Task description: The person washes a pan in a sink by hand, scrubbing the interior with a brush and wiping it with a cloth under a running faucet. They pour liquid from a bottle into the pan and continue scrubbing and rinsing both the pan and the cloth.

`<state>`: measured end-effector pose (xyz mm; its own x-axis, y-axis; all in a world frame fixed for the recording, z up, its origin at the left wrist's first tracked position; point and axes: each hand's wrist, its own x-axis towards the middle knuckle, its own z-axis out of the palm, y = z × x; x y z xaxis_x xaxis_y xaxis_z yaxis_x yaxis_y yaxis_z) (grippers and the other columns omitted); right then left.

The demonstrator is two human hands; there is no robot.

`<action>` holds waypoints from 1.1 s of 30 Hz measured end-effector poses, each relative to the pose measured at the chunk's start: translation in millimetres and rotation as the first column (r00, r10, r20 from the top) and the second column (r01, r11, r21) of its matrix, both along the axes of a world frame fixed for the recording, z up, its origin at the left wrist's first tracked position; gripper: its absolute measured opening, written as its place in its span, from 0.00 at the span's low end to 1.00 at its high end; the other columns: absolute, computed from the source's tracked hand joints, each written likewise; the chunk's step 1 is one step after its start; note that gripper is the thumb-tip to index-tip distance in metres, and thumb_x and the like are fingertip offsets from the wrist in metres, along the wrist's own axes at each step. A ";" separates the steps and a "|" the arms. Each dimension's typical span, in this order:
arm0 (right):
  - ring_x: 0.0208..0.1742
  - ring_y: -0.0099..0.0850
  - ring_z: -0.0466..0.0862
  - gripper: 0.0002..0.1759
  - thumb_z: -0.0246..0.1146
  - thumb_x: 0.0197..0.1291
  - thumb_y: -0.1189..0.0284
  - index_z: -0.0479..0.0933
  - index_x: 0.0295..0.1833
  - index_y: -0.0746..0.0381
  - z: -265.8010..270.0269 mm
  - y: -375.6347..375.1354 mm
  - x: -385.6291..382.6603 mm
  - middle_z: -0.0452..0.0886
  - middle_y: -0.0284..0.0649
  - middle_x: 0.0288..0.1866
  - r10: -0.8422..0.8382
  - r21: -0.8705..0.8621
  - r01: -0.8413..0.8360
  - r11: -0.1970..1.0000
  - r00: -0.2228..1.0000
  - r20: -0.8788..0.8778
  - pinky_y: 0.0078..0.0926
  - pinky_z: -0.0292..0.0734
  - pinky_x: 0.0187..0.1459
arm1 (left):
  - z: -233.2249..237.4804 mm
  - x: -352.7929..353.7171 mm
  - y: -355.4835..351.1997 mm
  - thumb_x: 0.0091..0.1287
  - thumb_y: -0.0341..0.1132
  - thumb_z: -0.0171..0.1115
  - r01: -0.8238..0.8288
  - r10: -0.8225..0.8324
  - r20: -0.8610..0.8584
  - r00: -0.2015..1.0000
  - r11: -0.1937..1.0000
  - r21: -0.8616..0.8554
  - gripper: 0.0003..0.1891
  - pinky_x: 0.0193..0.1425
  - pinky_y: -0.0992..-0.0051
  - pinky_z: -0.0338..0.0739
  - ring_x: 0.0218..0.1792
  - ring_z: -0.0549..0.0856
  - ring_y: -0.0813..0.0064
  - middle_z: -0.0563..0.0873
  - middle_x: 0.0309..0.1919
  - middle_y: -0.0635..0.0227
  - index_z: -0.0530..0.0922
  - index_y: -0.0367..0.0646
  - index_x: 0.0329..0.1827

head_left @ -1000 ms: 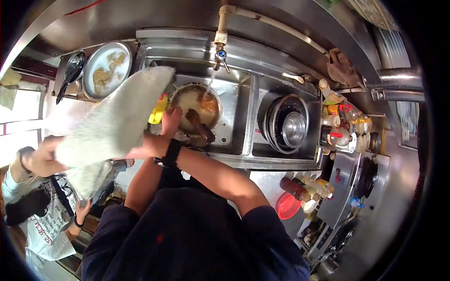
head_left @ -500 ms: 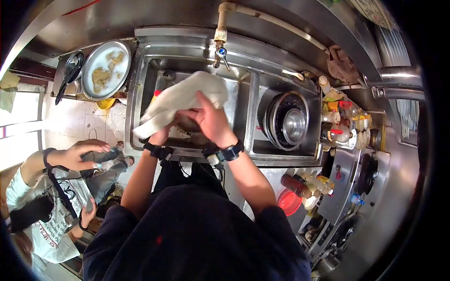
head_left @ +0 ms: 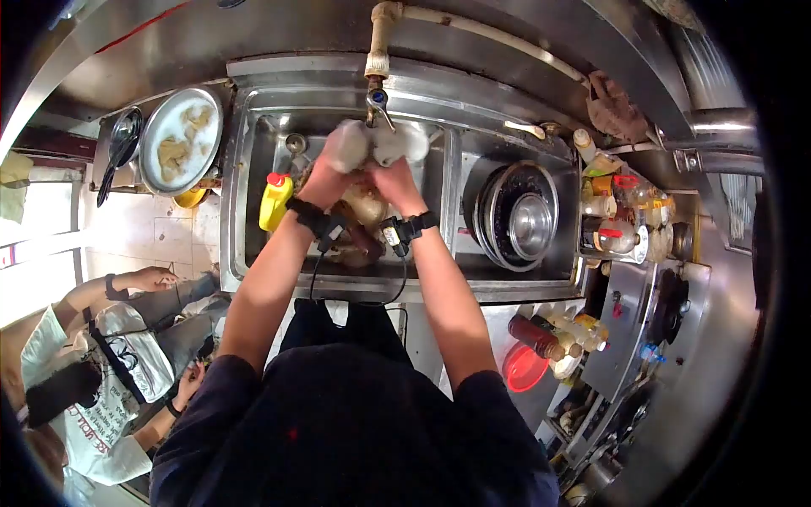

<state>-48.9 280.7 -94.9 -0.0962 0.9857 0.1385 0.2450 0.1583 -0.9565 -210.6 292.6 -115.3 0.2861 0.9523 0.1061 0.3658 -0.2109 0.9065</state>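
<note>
Under the tap, a white cloth is bunched up over the left basin of the steel sink. My left hand is closed on its left part, and my right hand grips the part to the right. Cloth covers some of my fingers. A yellow bottle with a red cap leans in the basin left of my left hand. Below my hands lie brownish items that I cannot make out clearly. A small ladle rests near the basin's back left.
Nested steel bowls sit in the right basin. A basin of whitish liquid with pale pieces and a black ladle stand at left. Bottles crowd the right side, near a red bowl. Another person is at lower left.
The cloth, spread out before, is now bunched and nearer the tap. Both my hands have moved up with it. More of the yellow bottle shows. The other person's hands have lowered.
</note>
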 end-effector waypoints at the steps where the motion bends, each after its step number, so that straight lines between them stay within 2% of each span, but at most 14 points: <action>1: 0.58 0.33 0.79 0.26 0.59 0.63 0.73 0.68 0.66 0.66 0.6 -0.5 -2.7 0.78 0.41 0.59 0.041 0.034 -0.042 0.999 0.998 0.040 0.30 0.75 0.55 | -40.3 3.1 6.9 0.72 0.33 0.53 0.044 0.052 0.344 0.937 0.963 -0.266 0.29 0.65 0.60 0.76 0.63 0.76 0.62 0.71 0.66 0.62 0.56 0.44 0.75; 2: 0.58 0.34 0.79 0.24 0.59 0.64 0.70 0.69 0.65 0.65 2.4 -0.4 3.6 0.79 0.43 0.58 0.039 -0.326 -0.140 0.935 0.953 -0.299 0.39 0.74 0.58 | -6.4 12.4 5.3 0.72 0.31 0.52 0.045 0.278 0.516 0.810 0.849 -0.527 0.29 0.61 0.62 0.78 0.60 0.78 0.63 0.73 0.64 0.61 0.56 0.44 0.75; 3: 0.58 0.34 0.79 0.24 0.59 0.64 0.70 0.69 0.65 0.65 5.0 1.0 10.0 0.79 0.43 0.58 0.038 -0.326 -0.139 0.935 0.954 -0.298 0.39 0.74 0.58 | 29.9 22.4 6.5 0.71 0.29 0.51 0.118 0.522 0.580 0.625 0.671 -0.732 0.29 0.58 0.65 0.81 0.58 0.80 0.64 0.75 0.62 0.60 0.56 0.44 0.75; 5: 0.57 0.33 0.79 0.21 0.60 0.66 0.67 0.71 0.62 0.62 26.3 7.7 17.3 0.79 0.41 0.58 -0.297 -0.495 -0.419 0.761 0.453 -0.841 0.41 0.75 0.57 | 17.9 29.2 9.1 0.71 0.28 0.50 0.024 0.499 0.553 0.667 0.727 -0.686 0.26 0.57 0.67 0.81 0.56 0.81 0.66 0.77 0.60 0.60 0.59 0.44 0.73; 7: 0.55 0.32 0.81 0.19 0.61 0.67 0.63 0.73 0.60 0.59 26.4 7.6 7.9 0.80 0.37 0.56 -0.383 -0.556 -0.294 0.777 0.481 -0.789 0.39 0.79 0.51 | 12.1 29.9 5.6 0.71 0.27 0.49 -0.074 0.491 0.510 0.706 0.767 -0.637 0.24 0.55 0.69 0.81 0.54 0.82 0.68 0.79 0.57 0.60 0.63 0.44 0.72; 9: 0.53 0.30 0.82 0.19 0.61 0.67 0.62 0.74 0.60 0.57 -4.6 9.4 1.3 0.81 0.35 0.55 -0.283 -0.444 0.025 0.896 0.803 -0.525 0.34 0.81 0.45 | 24.3 25.3 -2.3 0.71 0.27 0.47 -0.202 0.402 0.237 0.885 0.788 -0.581 0.22 0.52 0.73 0.80 0.51 0.82 0.73 0.82 0.53 0.62 0.67 0.41 0.69; 13: 0.55 0.27 0.81 0.24 0.66 0.63 0.63 0.72 0.63 0.57 13.3 -27.9 -23.3 0.80 0.33 0.55 -0.317 -0.581 -0.170 0.796 0.701 -0.639 0.33 0.77 0.53 | -5.1 2.1 -42.0 0.73 0.32 0.51 0.003 0.460 0.584 0.668 0.784 -0.621 0.20 0.55 0.75 0.75 0.50 0.81 0.78 0.84 0.50 0.66 0.70 0.38 0.67; 17: 0.49 0.31 0.81 0.26 0.71 0.48 0.73 0.76 0.55 0.67 -21.4 -58.0 -68.3 0.82 0.40 0.50 -0.236 -0.446 0.051 0.894 0.898 -0.371 0.28 0.75 0.48 | -26.5 -44.5 -72.2 0.72 0.32 0.55 -0.179 0.279 0.140 0.950 0.854 -0.489 0.17 0.58 0.76 0.74 0.52 0.81 0.77 0.84 0.52 0.67 0.76 0.38 0.61; 23: 0.49 0.32 0.80 0.21 0.59 0.55 0.82 0.72 0.56 0.63 -33.1 -48.6 -115.6 0.78 0.37 0.49 -0.484 -0.622 0.169 0.764 0.789 -0.379 0.33 0.80 0.44 | -27.2 -118.3 -38.5 0.64 0.30 0.57 -0.628 0.637 -0.180 0.749 0.770 0.113 0.06 0.43 0.58 0.78 0.40 0.85 0.58 0.86 0.35 0.60 0.81 0.40 0.39; 25: 0.48 0.32 0.80 0.20 0.58 0.55 0.82 0.73 0.55 0.61 -58.7 -33.6 -122.4 0.78 0.37 0.47 -0.477 -0.643 0.148 0.751 0.796 -0.374 0.35 0.80 0.43 | -65.8 -135.2 -22.9 0.65 0.38 0.55 -0.497 0.517 -0.532 0.671 0.845 0.196 0.10 0.49 0.50 0.75 0.49 0.81 0.48 0.84 0.41 0.58 0.79 0.42 0.39; 27: 0.47 0.33 0.81 0.17 0.58 0.56 0.80 0.76 0.53 0.60 -119.8 -21.1 -125.4 0.80 0.36 0.43 -0.179 -0.374 0.115 0.920 0.974 -0.141 0.38 0.80 0.41 | -68.0 -129.0 -12.8 0.65 0.41 0.54 -0.548 0.402 -0.618 0.676 0.834 -0.056 0.13 0.52 0.48 0.74 0.50 0.80 0.47 0.82 0.46 0.56 0.79 0.43 0.43; 30: 0.43 0.37 0.84 0.17 0.61 0.52 0.80 0.75 0.50 0.66 -154.3 -6.9 -135.6 0.81 0.43 0.49 -0.294 -0.651 0.022 0.759 0.904 -0.312 0.32 0.79 0.40 | -94.2 -140.6 -15.1 0.66 0.41 0.53 -0.228 0.136 -0.736 0.663 0.973 -0.025 0.13 0.54 0.43 0.72 0.54 0.79 0.48 0.80 0.52 0.55 0.79 0.44 0.46; 32: 0.43 0.38 0.84 0.15 0.61 0.53 0.79 0.77 0.48 0.66 -246.6 -9.4 -140.2 0.83 0.43 0.46 -0.062 -0.150 0.010 0.989 0.937 -0.344 0.32 0.79 0.42 | -105.3 -144.1 -19.5 0.67 0.42 0.52 -0.265 0.178 -0.662 0.728 0.964 -0.031 0.14 0.53 0.40 0.71 0.55 0.78 0.48 0.79 0.54 0.55 0.79 0.45 0.47; 33: 0.43 0.38 0.84 0.15 0.61 0.53 0.79 0.77 0.48 0.66 -234.5 -6.1 -141.0 0.83 0.43 0.46 -0.064 -0.149 0.013 0.989 0.937 -0.344 0.32 0.79 0.42 | -108.0 -146.0 -20.4 0.67 0.43 0.51 -0.302 0.227 -0.583 0.780 0.953 -0.032 0.15 0.52 0.38 0.70 0.56 0.77 0.47 0.78 0.55 0.55 0.80 0.46 0.49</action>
<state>-190.0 274.6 -329.4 -0.0292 0.9995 0.0145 -0.1025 0.0115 -0.9947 -356.5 272.2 -223.3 -0.0064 0.9937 -0.1116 0.8460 0.0649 0.5292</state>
